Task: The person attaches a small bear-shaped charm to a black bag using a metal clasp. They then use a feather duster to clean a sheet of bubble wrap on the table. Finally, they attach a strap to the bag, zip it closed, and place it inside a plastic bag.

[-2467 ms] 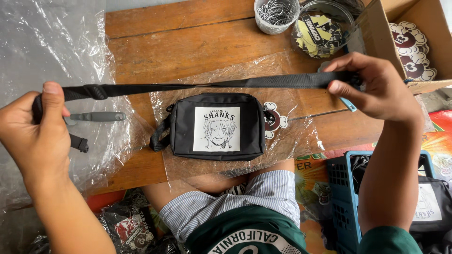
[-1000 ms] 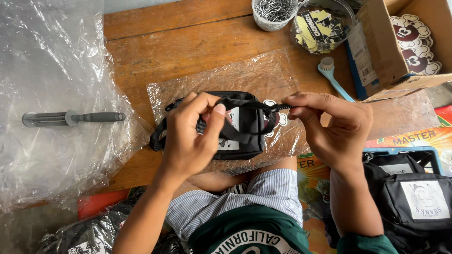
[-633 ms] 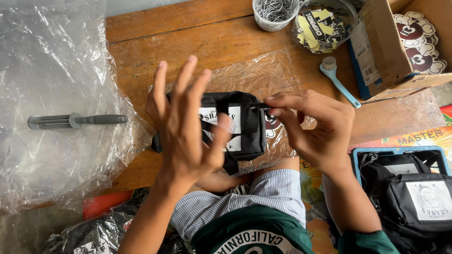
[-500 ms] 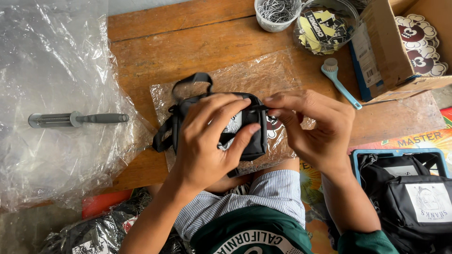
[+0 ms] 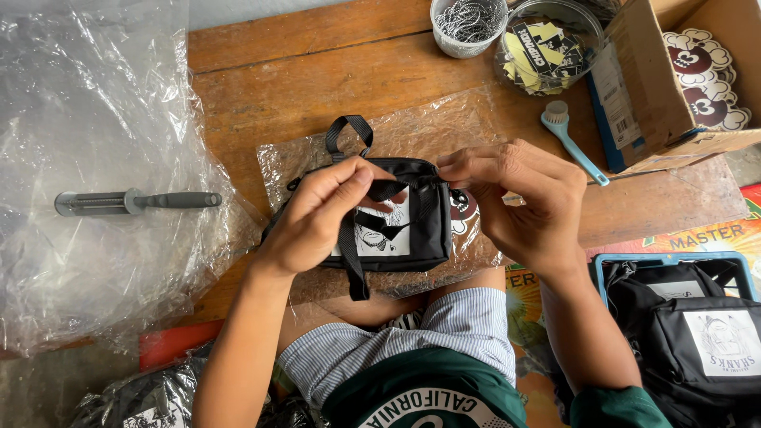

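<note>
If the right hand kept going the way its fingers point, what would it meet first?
The right hand points left along the top of the black pouch; it would probably meet the left hand fingertips pinching the strap, though depth is unclear.

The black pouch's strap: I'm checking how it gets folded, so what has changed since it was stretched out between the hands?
The strap is no longer stretched wide; it is gathered in folds over the black pouch. Both hands moved inward: the left hand pinches the folded strap on the pouch's front, the right hand grips its right end. The pouch remains on the clear plastic sheet; the grey-handled tool stayed put.
</note>
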